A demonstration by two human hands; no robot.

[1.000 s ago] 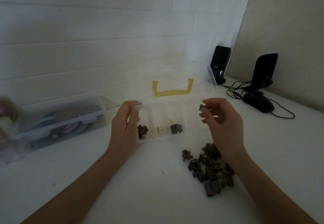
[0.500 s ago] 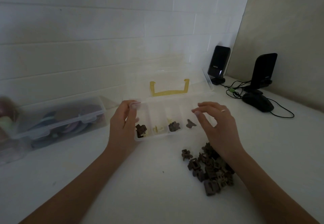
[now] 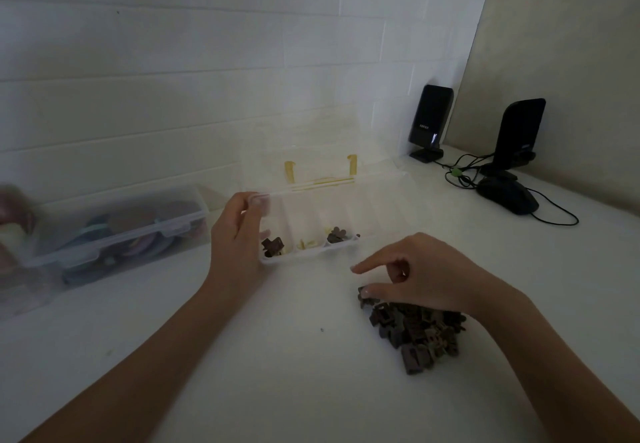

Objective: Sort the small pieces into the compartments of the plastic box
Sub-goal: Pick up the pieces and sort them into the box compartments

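left hand [image 3: 239, 234] fingers curled gripping plastic box [image 3: 381, 215] end, right hand [image 3: 420, 274] thumb and curled fingers closing on brown piece [image 3: 364, 299] at pile [image 3: 417, 333] edge, index extended

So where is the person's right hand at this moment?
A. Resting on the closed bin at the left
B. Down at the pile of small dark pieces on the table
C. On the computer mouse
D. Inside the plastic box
B: the right hand is at the near end of the pile of dark pieces, fingertips on one piece.

left hand [image 3: 239, 234] curled gripping; right hand [image 3: 412, 269] lowered, forefinger extended.
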